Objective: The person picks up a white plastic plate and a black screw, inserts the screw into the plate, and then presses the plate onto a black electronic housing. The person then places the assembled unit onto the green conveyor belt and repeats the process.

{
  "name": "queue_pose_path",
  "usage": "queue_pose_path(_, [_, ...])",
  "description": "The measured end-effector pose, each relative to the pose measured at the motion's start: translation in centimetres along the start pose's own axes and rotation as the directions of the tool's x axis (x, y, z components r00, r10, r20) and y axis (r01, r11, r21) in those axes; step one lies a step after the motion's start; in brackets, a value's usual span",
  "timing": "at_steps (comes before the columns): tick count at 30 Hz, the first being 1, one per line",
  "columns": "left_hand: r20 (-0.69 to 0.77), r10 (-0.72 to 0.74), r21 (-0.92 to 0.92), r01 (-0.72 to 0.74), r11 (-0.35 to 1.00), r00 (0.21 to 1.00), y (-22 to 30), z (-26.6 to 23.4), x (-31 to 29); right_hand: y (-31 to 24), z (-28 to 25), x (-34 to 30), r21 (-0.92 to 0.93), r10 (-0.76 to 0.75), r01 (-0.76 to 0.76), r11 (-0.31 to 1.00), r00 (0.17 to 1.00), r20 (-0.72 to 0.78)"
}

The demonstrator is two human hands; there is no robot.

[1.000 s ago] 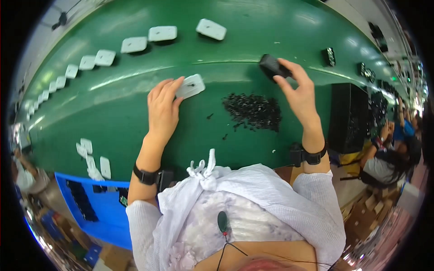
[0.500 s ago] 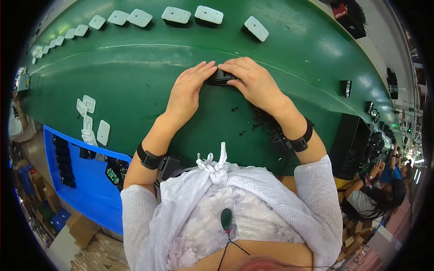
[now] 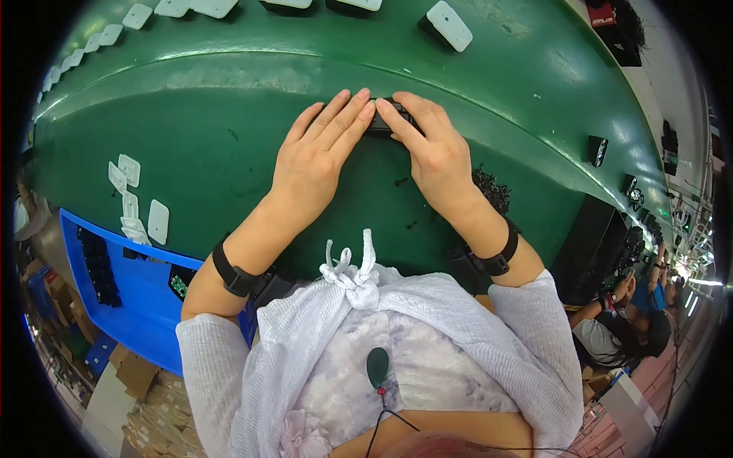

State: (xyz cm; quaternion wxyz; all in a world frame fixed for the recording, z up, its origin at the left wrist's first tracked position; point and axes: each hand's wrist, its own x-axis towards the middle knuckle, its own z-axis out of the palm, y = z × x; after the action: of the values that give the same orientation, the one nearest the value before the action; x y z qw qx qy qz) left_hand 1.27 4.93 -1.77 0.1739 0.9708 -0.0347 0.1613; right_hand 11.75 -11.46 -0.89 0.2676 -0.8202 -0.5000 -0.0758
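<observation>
A small black plastic case [image 3: 384, 125] lies on the green tabletop in front of me, mostly covered by my fingers. My left hand [image 3: 311, 156] is laid over its left end, fingers stretched out and fingertips on the case; the thumb is hidden. From the other side, my right hand [image 3: 434, 145] grips the case, with one finger across its top and the others round its far right edge. Beside my right wrist is a pile of small black screws [image 3: 491, 189]. A few loose dark pieces lie nearer to me.
White-topped black cases [image 3: 449, 27] stand in a curved row along the far side. White plates [image 3: 158, 221] lie at the left, above a blue bin [image 3: 145, 305] holding black parts and a green circuit board. A large black box [image 3: 588, 248] stands at the right; another person [image 3: 618, 336] sits beyond.
My view has shifted a little, so the far row sits higher. The left hand's fingers have spread and lie flatter; the right hand has turned, its fingers reaching further over the case.
</observation>
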Motion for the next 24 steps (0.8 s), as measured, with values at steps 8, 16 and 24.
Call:
queue_pose_path(8, [-0.182, -0.021, 0.004, 0.022, 1.0, 0.983, 0.3, 1.3, 1.7, 2.4, -3.1, 3.9, 0.269, 0.046, -0.125, 0.955, 0.959, 0.28])
queue_pose_path(16, [0.339, -0.425, -0.893, 0.429, 0.135, 0.839, 3.5, -1.8, 0.9, -0.6, -4.9, 1.2, 0.832, 0.274, -0.397, 0.388, 0.911, 0.307])
queue_pose_path(24, [0.327, -0.407, -0.922, 0.383, 0.062, 0.853, 6.2, -2.2, 0.6, -2.2, -6.2, 0.6, 0.759, 0.344, -0.335, 0.558, 0.926, 0.155])
